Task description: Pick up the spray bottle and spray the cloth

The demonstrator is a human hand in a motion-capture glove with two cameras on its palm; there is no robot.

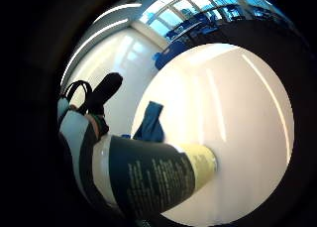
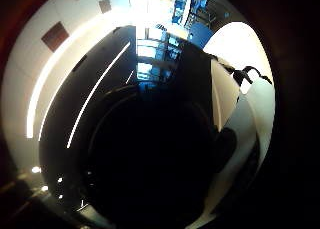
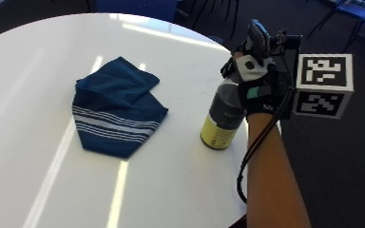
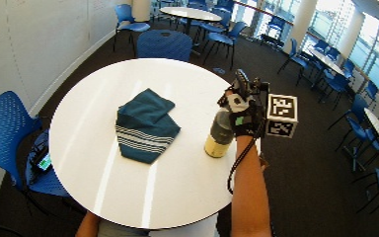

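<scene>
From my remote station, nearest the camera I note the person's forearm running up from the table's near edge to the gloved right hand (image 3: 258,90). That hand is grasping the spray bottle (image 3: 224,118) around its upper part, fingers wrapped about the neck and head. The bottle stands upright on the round white table (image 3: 170,190), close to its right-hand edge; its body is dark grey with a yellow band at the base. The little finger side palm view confirms the bottle (image 1: 153,175) lying close against the palm, its yellow base meeting the table top.

Further across, well apart from the bottle, I record the cloth (image 3: 116,111): dark blue with pale stripes, folded loosely and lying flat on the table. Beyond the table stand blue chairs (image 4: 167,44).
</scene>
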